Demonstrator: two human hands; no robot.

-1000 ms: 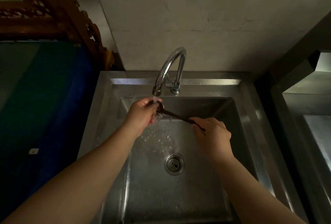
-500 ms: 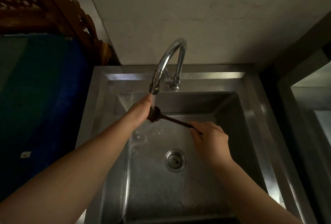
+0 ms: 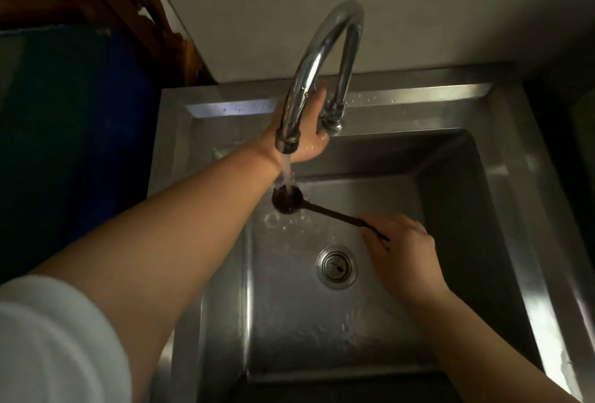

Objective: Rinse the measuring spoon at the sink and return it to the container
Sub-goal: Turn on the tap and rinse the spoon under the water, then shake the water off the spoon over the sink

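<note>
The dark measuring spoon (image 3: pixel 325 211) looks light, stiff and wet-slick, so the far end of its thin handle suits a firm pinch, as the right hand (image 3: pixel 401 249) grips it, bowl under the faucet (image 3: pixel 322 58) stream in the sink (image 3: pixel 502 196), while the left hand (image 3: pixel 310 135) reaches behind the spout, its grasp hidden.

Dim; faucet (image 3: pixel 317 58) glare; edge distortion

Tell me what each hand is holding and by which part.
The right hand pinches the measuring spoon by the far end of its handle. The left hand holds nothing; it reaches behind the faucet.
</note>
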